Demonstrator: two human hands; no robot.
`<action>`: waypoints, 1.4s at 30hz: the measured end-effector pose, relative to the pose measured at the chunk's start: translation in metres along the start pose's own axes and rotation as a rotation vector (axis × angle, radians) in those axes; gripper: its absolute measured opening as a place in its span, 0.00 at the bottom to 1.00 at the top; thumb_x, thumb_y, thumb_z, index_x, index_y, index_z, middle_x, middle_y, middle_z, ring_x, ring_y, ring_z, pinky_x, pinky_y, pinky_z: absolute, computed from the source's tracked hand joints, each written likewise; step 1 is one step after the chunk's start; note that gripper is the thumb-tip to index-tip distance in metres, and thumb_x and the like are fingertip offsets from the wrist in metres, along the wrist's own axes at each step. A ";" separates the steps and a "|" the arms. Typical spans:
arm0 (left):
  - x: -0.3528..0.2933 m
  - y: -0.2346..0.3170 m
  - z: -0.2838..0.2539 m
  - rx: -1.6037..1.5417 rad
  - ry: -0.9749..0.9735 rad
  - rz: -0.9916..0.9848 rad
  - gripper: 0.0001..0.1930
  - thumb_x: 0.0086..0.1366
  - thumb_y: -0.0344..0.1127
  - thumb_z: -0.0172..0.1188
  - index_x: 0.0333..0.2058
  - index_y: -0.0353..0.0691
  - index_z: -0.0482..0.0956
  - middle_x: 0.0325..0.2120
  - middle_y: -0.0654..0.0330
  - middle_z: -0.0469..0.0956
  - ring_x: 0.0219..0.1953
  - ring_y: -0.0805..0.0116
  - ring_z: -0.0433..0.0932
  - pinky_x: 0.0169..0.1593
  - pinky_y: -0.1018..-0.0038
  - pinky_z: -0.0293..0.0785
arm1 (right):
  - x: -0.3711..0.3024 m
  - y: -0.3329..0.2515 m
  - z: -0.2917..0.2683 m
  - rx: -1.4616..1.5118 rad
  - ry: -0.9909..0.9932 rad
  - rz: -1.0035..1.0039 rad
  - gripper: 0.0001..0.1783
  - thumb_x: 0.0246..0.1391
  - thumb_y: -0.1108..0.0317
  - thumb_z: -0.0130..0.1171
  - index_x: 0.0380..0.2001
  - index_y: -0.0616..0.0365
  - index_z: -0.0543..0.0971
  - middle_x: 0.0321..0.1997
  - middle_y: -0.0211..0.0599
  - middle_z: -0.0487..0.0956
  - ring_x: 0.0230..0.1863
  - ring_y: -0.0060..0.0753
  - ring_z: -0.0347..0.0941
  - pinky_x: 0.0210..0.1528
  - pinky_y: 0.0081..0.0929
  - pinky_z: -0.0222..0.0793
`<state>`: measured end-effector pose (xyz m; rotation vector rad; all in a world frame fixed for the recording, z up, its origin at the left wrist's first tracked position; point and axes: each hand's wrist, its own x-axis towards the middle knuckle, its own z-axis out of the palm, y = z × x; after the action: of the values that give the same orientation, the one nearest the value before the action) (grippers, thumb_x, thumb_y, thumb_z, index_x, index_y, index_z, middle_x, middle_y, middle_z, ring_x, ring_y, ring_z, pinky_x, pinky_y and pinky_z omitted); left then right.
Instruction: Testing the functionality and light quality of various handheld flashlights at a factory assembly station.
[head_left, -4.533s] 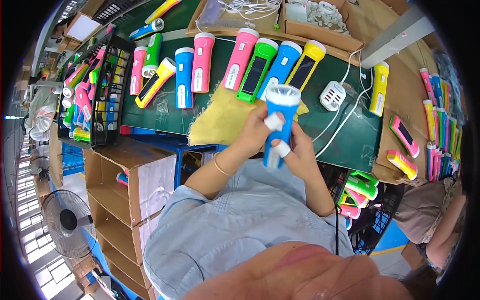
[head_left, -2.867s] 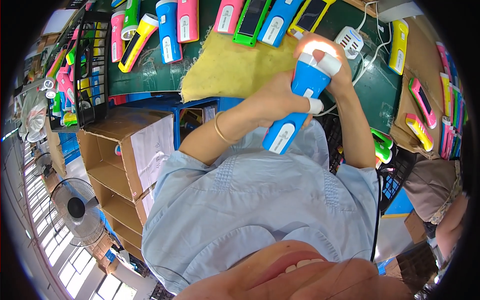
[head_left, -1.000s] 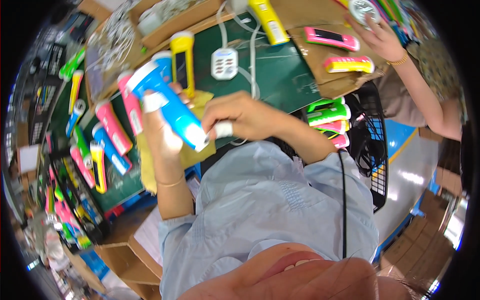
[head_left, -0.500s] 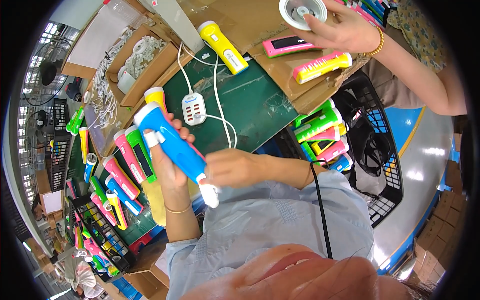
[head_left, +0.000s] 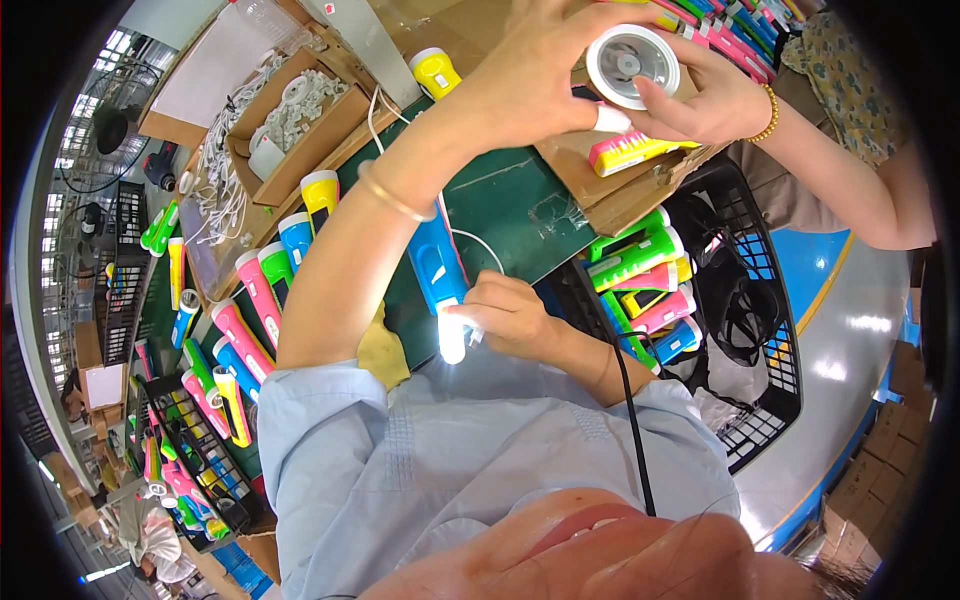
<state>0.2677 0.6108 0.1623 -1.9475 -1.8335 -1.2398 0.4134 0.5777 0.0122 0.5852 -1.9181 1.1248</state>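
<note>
My left hand (head_left: 535, 75) reaches across to the far right, thumb and fingers apart. It is beside a round torch head (head_left: 632, 65) with a white rim and silvery reflector, which another person's hand (head_left: 715, 95) holds. My left thumb wears a white cover and touches or nearly touches the rim; I cannot tell which. Close to my body, my right hand (head_left: 505, 315) is closed at the near end of a blue flashlight (head_left: 432, 260). A white tube-shaped lamp (head_left: 452, 340) glows at that end. My left forearm hides the flashlight's far part.
Several coloured flashlights (head_left: 240, 335) lie along the left of the green table (head_left: 510, 205). A yellow and pink flashlight (head_left: 630, 153) rests on cardboard (head_left: 590, 185). Black crates (head_left: 785, 375) flank me. A box of white cables (head_left: 300, 110) stands at the far left.
My left hand has let go of the blue flashlight and moved far right to the other person's torch head. The lamp at the blue flashlight's end now glows.
</note>
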 end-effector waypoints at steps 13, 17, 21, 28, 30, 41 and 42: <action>-0.053 0.014 -0.001 0.027 0.323 0.338 0.27 0.38 0.37 0.70 0.42 0.50 0.74 0.44 0.70 0.73 0.49 0.66 0.71 0.51 0.67 0.64 | -0.002 -0.005 0.003 0.029 0.008 0.104 0.22 0.24 0.87 0.57 0.31 0.63 0.79 0.22 0.35 0.71 0.21 0.33 0.65 0.21 0.25 0.62; -0.084 0.053 -0.049 0.043 0.340 0.199 0.32 0.41 0.35 0.72 0.47 0.38 0.69 0.45 0.51 0.71 0.50 0.51 0.69 0.55 0.61 0.61 | -0.010 -0.013 0.013 0.012 -0.021 0.055 0.23 0.21 0.87 0.55 0.30 0.63 0.78 0.23 0.36 0.72 0.22 0.34 0.66 0.22 0.25 0.62; -0.104 0.063 -0.072 0.197 0.305 0.216 0.31 0.43 0.33 0.70 0.48 0.36 0.69 0.42 0.49 0.74 0.47 0.52 0.72 0.53 0.60 0.62 | -0.016 -0.017 0.015 -0.038 0.008 0.043 0.22 0.20 0.88 0.54 0.29 0.64 0.78 0.24 0.37 0.71 0.22 0.36 0.66 0.22 0.26 0.62; -0.174 0.059 -0.112 0.471 0.443 0.198 0.38 0.39 0.31 0.73 0.50 0.37 0.63 0.41 0.49 0.72 0.42 0.55 0.71 0.48 0.64 0.65 | -0.019 -0.023 0.025 -0.086 -0.019 0.009 0.23 0.20 0.89 0.56 0.30 0.64 0.79 0.23 0.38 0.71 0.23 0.36 0.67 0.24 0.27 0.63; -0.190 0.082 -0.122 0.505 0.447 0.021 0.37 0.39 0.32 0.73 0.49 0.36 0.63 0.39 0.50 0.73 0.40 0.56 0.72 0.45 0.65 0.66 | -0.022 -0.023 0.026 -0.156 -0.030 0.009 0.22 0.21 0.88 0.57 0.29 0.64 0.79 0.23 0.38 0.71 0.23 0.37 0.67 0.24 0.27 0.63; -0.264 0.133 -0.153 -1.279 1.206 -0.608 0.23 0.58 0.33 0.56 0.51 0.39 0.61 0.36 0.58 0.71 0.38 0.65 0.74 0.42 0.69 0.74 | -0.035 -0.014 0.031 -0.296 -0.099 -0.044 0.24 0.27 0.92 0.50 0.33 0.64 0.79 0.25 0.38 0.71 0.24 0.37 0.66 0.28 0.27 0.63; -0.278 0.131 -0.151 -1.292 1.135 -0.580 0.22 0.58 0.37 0.57 0.49 0.39 0.65 0.40 0.57 0.71 0.40 0.64 0.74 0.42 0.68 0.73 | -0.036 -0.013 0.032 -0.292 -0.114 -0.036 0.25 0.27 0.91 0.49 0.33 0.64 0.79 0.25 0.38 0.71 0.25 0.37 0.66 0.28 0.27 0.63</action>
<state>0.3519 0.2817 0.1227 -0.3282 -0.8942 -3.2233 0.4294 0.5431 -0.0200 0.5276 -2.1119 0.7827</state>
